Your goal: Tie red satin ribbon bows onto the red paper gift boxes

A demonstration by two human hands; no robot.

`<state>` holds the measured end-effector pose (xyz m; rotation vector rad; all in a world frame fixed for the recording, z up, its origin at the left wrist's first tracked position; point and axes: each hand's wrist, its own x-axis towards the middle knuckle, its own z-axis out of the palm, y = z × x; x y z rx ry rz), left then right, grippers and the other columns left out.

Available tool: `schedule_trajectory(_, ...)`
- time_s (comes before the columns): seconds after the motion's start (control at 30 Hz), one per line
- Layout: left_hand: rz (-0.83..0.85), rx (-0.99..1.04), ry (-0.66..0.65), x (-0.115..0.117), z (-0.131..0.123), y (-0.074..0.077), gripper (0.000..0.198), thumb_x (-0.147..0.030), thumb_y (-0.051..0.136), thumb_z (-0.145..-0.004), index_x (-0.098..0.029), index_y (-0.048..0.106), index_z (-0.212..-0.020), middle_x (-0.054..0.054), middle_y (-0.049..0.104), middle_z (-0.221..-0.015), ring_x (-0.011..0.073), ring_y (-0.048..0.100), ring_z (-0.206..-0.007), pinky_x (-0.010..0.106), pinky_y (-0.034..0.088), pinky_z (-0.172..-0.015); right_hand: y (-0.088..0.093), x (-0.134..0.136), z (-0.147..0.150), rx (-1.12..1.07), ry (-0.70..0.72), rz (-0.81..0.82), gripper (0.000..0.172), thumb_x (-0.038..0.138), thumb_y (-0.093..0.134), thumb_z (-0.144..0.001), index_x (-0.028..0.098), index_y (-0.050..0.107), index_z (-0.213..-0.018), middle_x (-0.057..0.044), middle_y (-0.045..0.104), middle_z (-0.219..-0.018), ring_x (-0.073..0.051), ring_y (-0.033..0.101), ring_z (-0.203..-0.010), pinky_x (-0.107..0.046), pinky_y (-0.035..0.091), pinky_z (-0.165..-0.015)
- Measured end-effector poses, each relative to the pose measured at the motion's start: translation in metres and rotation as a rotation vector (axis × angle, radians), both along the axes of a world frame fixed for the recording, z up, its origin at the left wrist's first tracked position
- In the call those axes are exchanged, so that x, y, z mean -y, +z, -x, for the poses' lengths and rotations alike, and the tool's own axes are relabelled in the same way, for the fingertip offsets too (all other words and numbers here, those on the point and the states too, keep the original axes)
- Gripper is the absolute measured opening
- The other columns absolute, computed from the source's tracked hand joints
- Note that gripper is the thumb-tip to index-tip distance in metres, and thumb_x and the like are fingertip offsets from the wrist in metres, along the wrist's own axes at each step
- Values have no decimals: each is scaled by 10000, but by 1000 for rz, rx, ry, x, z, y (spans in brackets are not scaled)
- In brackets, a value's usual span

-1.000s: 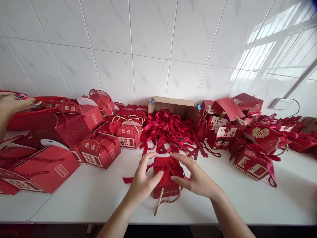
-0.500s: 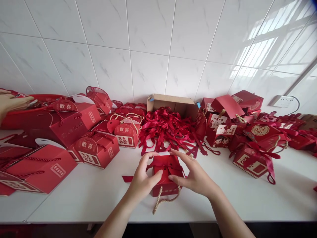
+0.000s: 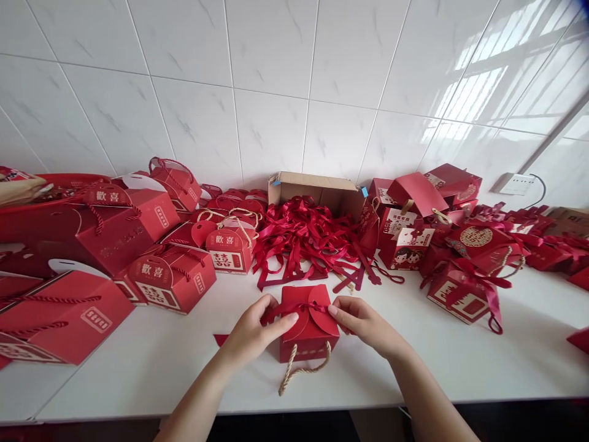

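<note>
Forearms (image 3: 202, 393) slant inward, bringing both hands to either side of a red box (image 3: 309, 331), which sits directly between them. Left hand (image 3: 256, 325) curls its fingers round a red ribbon (image 3: 304, 307), thumb extended over the box; right hand (image 3: 365, 322) pinches it opposite, by thumb and fingertips. Rope handle (image 3: 304, 371) lies between the wrists, loose ribbons (image 3: 313, 236) beyond both hands.

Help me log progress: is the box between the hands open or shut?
Shut. The red box has its rounded top flaps folded together, and a ribbon runs across them.
</note>
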<state>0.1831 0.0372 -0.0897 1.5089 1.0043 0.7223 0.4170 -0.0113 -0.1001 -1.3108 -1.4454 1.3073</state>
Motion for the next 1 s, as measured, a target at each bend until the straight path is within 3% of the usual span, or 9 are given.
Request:
schedule_trajectory(0.17,118,75,31,7,-7,5,311,-459,711,-680,-168,601,-685,9,634,-691,203,602,-687,275,456,-615,0,-2,1,-135,60,7,433,510,607,-825,169,448,-611,51,414,-580,-77,329,-549,-237,252,-545)
schedule_trajectory(0.37,215,243,46,13,-12,0,326,-412,717,-716,-188,641,-940,46,708,-916,251,649,-899,319,506,-778,-4,-4,2,-285,44,83,469,498,669,-777,181,377,-591,80,318,-512,-61,224,-487,-241,144,-494)
schedule_trajectory(0.47,208,276,80,13,-10,-7,291,-428,710,-729,-195,631,-883,26,705,-857,218,646,-830,292,495,-747,-7,-5,-1,-324,10,129,513,519,670,-767,190,320,-588,92,238,-512,-56,167,-478,-242,99,-480)
schedule_trajectory(0.6,189,292,144,11,-8,-13,334,-490,639,-778,-178,558,-689,-6,641,-683,164,593,-662,254,447,-631,-9,-5,-3,-306,-26,110,490,498,688,-758,187,350,-586,93,231,-516,-53,165,-473,-243,94,-471)
schedule_trajectory(0.77,253,308,168,11,-10,-12,294,-413,733,-709,-178,604,-830,35,684,-839,217,626,-832,309,476,-770,-8,-5,-6,-277,-40,61,466,452,690,-774,181,368,-575,91,235,-504,-53,181,-467,-245,92,-458)
schedule_trajectory(0.9,206,287,197,12,-11,-8,287,-411,737,-698,-181,585,-779,18,657,-758,216,614,-811,309,478,-748,-6,-4,-8,-275,-58,58,457,442,704,-760,175,387,-568,88,255,-503,-49,201,-465,-236,100,-450)
schedule_trajectory(1.0,166,223,171,12,-9,-3,298,-430,716,-712,-180,558,-745,5,630,-715,189,593,-741,286,461,-697,-4,-1,-10,-316,-30,94,393,421,698,-772,166,459,-592,70,349,-502,-50,265,-461,-222,132,-443)
